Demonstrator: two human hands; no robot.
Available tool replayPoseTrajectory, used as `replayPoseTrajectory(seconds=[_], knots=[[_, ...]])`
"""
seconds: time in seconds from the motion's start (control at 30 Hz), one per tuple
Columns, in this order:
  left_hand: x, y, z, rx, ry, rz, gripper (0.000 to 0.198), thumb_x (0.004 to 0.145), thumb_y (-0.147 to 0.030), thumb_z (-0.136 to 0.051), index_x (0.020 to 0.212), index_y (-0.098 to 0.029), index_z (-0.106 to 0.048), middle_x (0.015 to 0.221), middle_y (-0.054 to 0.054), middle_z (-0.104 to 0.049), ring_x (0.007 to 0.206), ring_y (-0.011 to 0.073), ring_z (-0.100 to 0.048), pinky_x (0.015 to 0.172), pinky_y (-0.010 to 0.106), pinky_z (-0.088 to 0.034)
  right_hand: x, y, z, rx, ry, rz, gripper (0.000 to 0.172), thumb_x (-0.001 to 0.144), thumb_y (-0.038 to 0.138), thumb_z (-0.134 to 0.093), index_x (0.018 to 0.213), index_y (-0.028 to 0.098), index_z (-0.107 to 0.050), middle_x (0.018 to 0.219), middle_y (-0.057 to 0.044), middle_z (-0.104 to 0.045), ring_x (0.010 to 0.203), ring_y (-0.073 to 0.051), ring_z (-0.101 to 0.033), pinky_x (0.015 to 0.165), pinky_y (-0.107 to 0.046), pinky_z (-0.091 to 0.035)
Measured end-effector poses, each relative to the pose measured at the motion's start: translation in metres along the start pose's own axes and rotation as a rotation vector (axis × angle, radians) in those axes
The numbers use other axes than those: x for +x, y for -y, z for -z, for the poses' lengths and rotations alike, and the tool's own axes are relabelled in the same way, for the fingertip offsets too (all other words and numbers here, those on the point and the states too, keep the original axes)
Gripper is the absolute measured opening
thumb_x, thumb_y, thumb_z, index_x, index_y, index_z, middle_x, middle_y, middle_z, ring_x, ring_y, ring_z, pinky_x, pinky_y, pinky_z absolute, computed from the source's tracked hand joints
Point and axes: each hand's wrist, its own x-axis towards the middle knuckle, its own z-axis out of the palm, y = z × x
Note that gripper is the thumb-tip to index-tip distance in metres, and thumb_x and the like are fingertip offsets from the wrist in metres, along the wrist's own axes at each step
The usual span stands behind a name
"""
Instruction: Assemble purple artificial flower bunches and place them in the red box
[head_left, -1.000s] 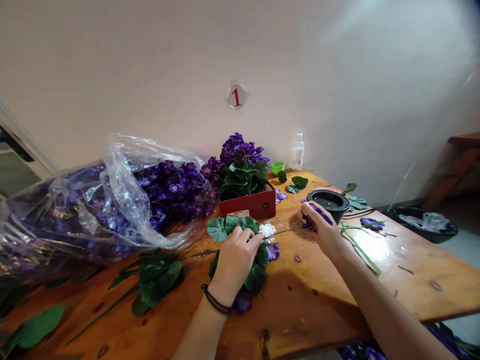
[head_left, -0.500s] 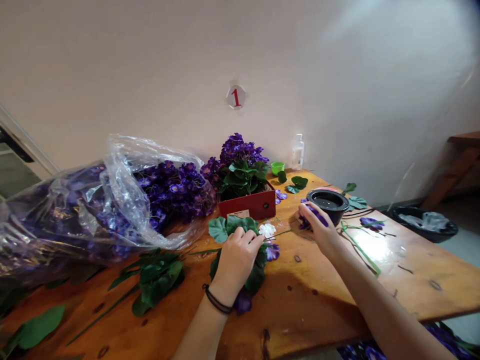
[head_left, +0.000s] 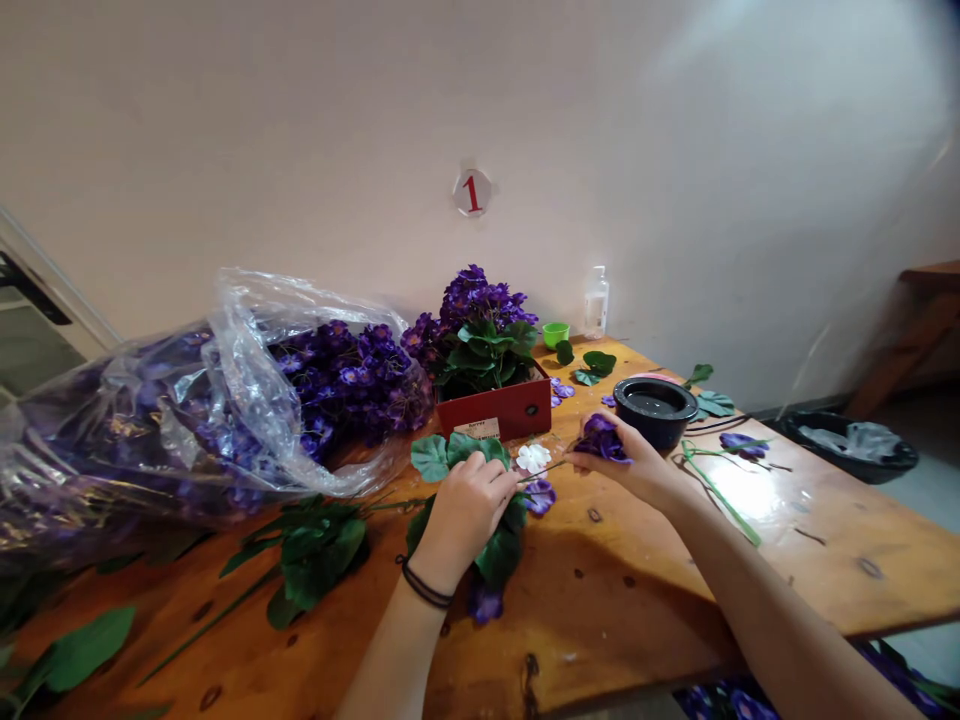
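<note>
Right hand (head_left: 634, 465) is moving away from the black bowl (head_left: 655, 412), fingers pinching a purple flower (head_left: 602, 438) toward the stem (head_left: 544, 469); left hand (head_left: 466, 515) is pressing its fingers together on green leaves (head_left: 499, 555); flower looks due on that stem.

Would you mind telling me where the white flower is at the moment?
In the head view, the white flower lies on the wooden table just right of the left hand, in front of the red box.
</note>
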Motion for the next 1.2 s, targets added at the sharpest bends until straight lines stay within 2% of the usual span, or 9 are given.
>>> replayPoseTrajectory(seconds=[0.17, 0.27, 0.43, 0.57, 0.8, 0.97, 1.07, 1.13, 1.2], knots=[[-0.001, -0.007, -0.002, -0.014, 0.020, -0.016, 0.016, 0.091, -0.018, -0.046, 0.089, -0.018, -0.062, 0.076, 0.002, -0.058, 0.076, 0.0185, -0.047, 0.064, 0.030, -0.041, 0.002, -0.002, -0.003, 0.003, -0.025, -0.009, 0.035, 0.068, 0.038, -0.073, 0.083, 0.023, -0.045, 0.071, 0.001, -0.059, 0.064, -0.016, -0.060, 0.060, -0.030, -0.049], [-0.002, -0.007, -0.003, -0.026, 0.008, 0.029, 0.015, 0.091, -0.018, -0.046, 0.087, -0.017, -0.061, 0.078, 0.003, -0.058, 0.078, 0.0185, -0.049, 0.067, 0.030, -0.043, 0.002, -0.003, -0.007, 0.026, -0.033, -0.007, 0.036, 0.068, 0.038, -0.073, 0.081, 0.023, -0.044, 0.068, 0.002, -0.058, 0.063, -0.016, -0.059, 0.059, -0.030, -0.049], [-0.002, -0.008, -0.004, 0.014, 0.017, 0.005, 0.013, 0.090, -0.015, -0.048, 0.086, -0.016, -0.060, 0.076, 0.003, -0.057, 0.076, 0.0194, -0.049, 0.066, 0.031, -0.044, 0.002, -0.007, -0.013, -0.001, -0.076, 0.053, 0.038, 0.070, 0.043, -0.071, 0.082, 0.023, -0.041, 0.067, 0.003, -0.056, 0.063, -0.016, -0.057, 0.062, -0.030, -0.048], [-0.002, -0.008, -0.003, 0.011, -0.016, 0.049, 0.015, 0.091, -0.015, -0.046, 0.089, -0.016, -0.060, 0.077, 0.004, -0.056, 0.078, 0.0198, -0.048, 0.068, 0.031, -0.044, 0.003, -0.011, -0.016, -0.035, -0.077, 0.074, 0.038, 0.070, 0.045, -0.070, 0.083, 0.023, -0.042, 0.070, 0.002, -0.056, 0.063, -0.015, -0.056, 0.062, -0.029, -0.048], [-0.002, -0.006, -0.001, 0.017, 0.023, 0.023, 0.015, 0.091, -0.016, -0.045, 0.087, -0.018, -0.059, 0.077, 0.003, -0.056, 0.078, 0.0191, -0.049, 0.068, 0.030, -0.044, 0.004, -0.012, -0.017, 0.035, -0.088, 0.045, 0.041, 0.069, 0.044, -0.072, 0.083, 0.023, -0.040, 0.070, 0.001, -0.057, 0.063, -0.015, -0.058, 0.063, -0.030, -0.049], [-0.002, -0.003, -0.007, 0.021, 0.074, 0.032, 0.018, 0.092, -0.020, -0.045, 0.083, -0.018, -0.060, 0.078, 0.003, -0.058, 0.079, 0.0185, -0.052, 0.067, 0.030, -0.045, 0.001, -0.008, -0.017, 0.033, -0.039, -0.019, 0.039, 0.070, 0.042, -0.072, 0.085, 0.023, -0.041, 0.065, 0.003, -0.058, 0.054, -0.013, -0.054, 0.051, -0.025, -0.046], [0.000, -0.007, -0.005, 0.019, 0.099, 0.095, 0.010, 0.089, -0.024, -0.053, 0.092, -0.019, -0.061, 0.082, 0.002, -0.061, 0.083, 0.0192, -0.055, 0.068, 0.029, -0.047, 0.000, -0.011, -0.017, -0.096, -0.007, -0.018, 0.040, 0.071, 0.045, -0.070, 0.092, 0.022, -0.045, 0.067, 0.002, -0.059, 0.050, -0.012, -0.053, 0.046, -0.024, -0.043], [-0.002, -0.010, 0.007, 0.006, 0.032, 0.114, 0.020, 0.088, -0.027, -0.055, 0.106, -0.021, -0.058, 0.094, 0.003, -0.062, 0.088, 0.0192, -0.057, 0.071, 0.029, -0.048, 0.000, -0.015, -0.016, -0.226, -0.030, 0.008, 0.048, 0.071, 0.048, -0.069, 0.104, 0.022, -0.047, 0.075, 0.000, -0.063, 0.054, -0.014, -0.057, 0.049, -0.026, -0.046], [-0.014, -0.009, 0.027, -0.017, -0.127, 0.125, 0.031, 0.089, -0.028, -0.052, 0.120, -0.022, -0.051, 0.109, 0.006, -0.060, 0.097, 0.0188, -0.058, 0.081, 0.029, -0.048, 0.000, -0.016, -0.012, -0.359, -0.068, 0.045, 0.060, 0.071, 0.050, -0.068, 0.120, 0.024, -0.044, 0.089, -0.005, -0.066, 0.069, -0.020, -0.063, 0.059, -0.031, -0.050]])
